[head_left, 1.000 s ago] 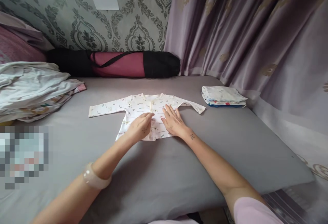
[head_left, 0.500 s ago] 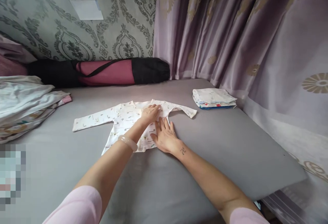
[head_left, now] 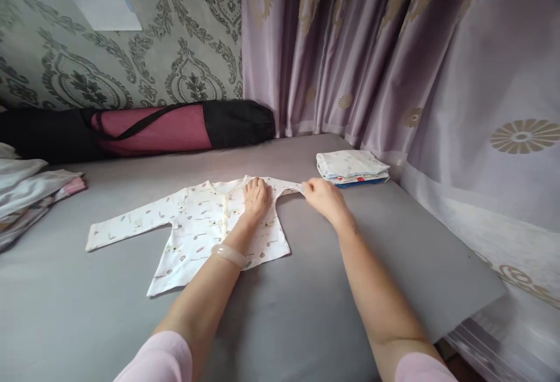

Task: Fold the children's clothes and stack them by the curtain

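A white baby shirt (head_left: 201, 218) with small printed figures lies spread on the grey bed sheet, its left-hand sleeve stretched out to the side. My left hand (head_left: 257, 198) rests on the shirt near the right-hand shoulder, fingers lying on the cloth and pressing it down. The end of the right-hand sleeve is pinched in my right hand (head_left: 324, 198), whose closed fingers hide the cuff. Between the two hands that sleeve runs narrow and curved.
A folded stack of clothes (head_left: 352, 167) sits just beyond my right hand. At the left edge lies a loose heap of clothes (head_left: 26, 195). A black and dark pink long bag (head_left: 153, 128) lies along the wall, and curtains (head_left: 371, 49) hang at the right.
My right hand has moved from the shirt's body to the sleeve end and closed on it. The shirt's lower right part now lies spread out. The view has shifted slightly right.
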`<action>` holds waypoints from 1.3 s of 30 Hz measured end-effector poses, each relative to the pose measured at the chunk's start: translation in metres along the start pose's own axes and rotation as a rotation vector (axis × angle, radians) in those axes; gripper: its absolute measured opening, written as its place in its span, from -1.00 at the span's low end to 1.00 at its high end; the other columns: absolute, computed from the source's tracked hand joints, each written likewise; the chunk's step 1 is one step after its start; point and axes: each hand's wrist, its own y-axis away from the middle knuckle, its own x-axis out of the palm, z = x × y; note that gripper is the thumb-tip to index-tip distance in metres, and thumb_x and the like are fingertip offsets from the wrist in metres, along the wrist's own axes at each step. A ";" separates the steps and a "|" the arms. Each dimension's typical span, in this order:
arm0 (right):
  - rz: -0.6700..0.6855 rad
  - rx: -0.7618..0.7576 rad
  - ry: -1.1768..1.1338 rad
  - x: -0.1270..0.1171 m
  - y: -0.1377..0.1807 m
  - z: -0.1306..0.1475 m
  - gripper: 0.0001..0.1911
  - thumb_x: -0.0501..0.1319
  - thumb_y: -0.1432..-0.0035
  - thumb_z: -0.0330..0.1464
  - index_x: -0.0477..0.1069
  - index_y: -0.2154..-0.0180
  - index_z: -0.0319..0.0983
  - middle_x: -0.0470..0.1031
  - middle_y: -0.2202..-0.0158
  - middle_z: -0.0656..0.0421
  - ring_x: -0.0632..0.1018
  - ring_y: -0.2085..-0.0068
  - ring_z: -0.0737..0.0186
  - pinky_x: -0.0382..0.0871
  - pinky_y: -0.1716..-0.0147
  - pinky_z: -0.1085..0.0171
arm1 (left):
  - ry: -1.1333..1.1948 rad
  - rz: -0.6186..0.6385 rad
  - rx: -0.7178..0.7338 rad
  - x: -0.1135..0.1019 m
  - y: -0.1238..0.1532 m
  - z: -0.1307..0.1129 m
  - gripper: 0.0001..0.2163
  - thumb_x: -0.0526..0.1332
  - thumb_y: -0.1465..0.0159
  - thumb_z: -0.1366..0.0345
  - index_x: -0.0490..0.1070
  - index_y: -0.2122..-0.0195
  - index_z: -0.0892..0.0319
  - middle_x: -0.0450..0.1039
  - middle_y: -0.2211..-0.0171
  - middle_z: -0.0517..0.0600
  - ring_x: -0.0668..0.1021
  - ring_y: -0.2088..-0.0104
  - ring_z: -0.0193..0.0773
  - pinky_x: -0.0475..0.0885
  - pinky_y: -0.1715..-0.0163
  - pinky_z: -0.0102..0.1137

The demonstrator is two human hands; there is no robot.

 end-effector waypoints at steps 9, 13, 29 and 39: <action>0.028 0.369 -0.005 0.047 -0.042 -0.064 -0.60 0.18 -0.13 -0.10 0.53 0.19 -0.26 0.58 0.19 -0.07 0.58 0.12 0.01 0.33 0.25 0.24 | 0.137 0.049 0.210 0.017 -0.005 0.014 -0.68 -0.05 -0.39 0.33 0.26 -0.12 0.24 0.32 -0.19 0.25 0.37 -0.20 -0.09 0.27 -0.21 -0.16; -0.014 0.340 -0.159 0.053 -0.049 -0.060 -0.81 0.19 -0.05 -0.29 0.51 0.32 -0.23 0.56 0.36 0.10 0.56 0.24 0.12 0.31 0.29 0.30 | 0.087 0.148 0.163 0.008 -0.002 0.006 -0.60 -0.07 -0.41 0.26 0.20 -0.21 0.30 0.21 -0.29 0.23 0.24 -0.31 -0.07 0.14 -0.29 -0.13; -0.292 0.187 -0.986 0.059 -0.057 -0.079 -0.62 0.17 -0.03 -0.30 0.27 0.06 -0.20 0.45 0.40 0.26 0.48 0.39 0.28 0.37 0.50 0.38 | -0.058 0.273 0.152 -0.004 0.003 -0.005 -0.36 -0.19 -0.39 -0.10 0.07 -0.34 0.21 0.00 -0.38 0.17 0.07 -0.38 0.01 -0.03 -0.32 -0.06; -0.278 -0.031 -0.231 0.074 -0.057 -0.082 -0.57 -0.06 -0.15 -0.58 0.54 0.12 -0.37 0.52 0.07 -0.05 0.49 0.02 0.14 0.26 -0.08 0.23 | -0.050 0.305 0.124 -0.001 0.001 -0.005 -0.22 -0.10 -0.29 -0.25 0.04 -0.36 0.22 -0.06 -0.40 0.19 0.00 -0.39 0.09 -0.09 -0.31 0.00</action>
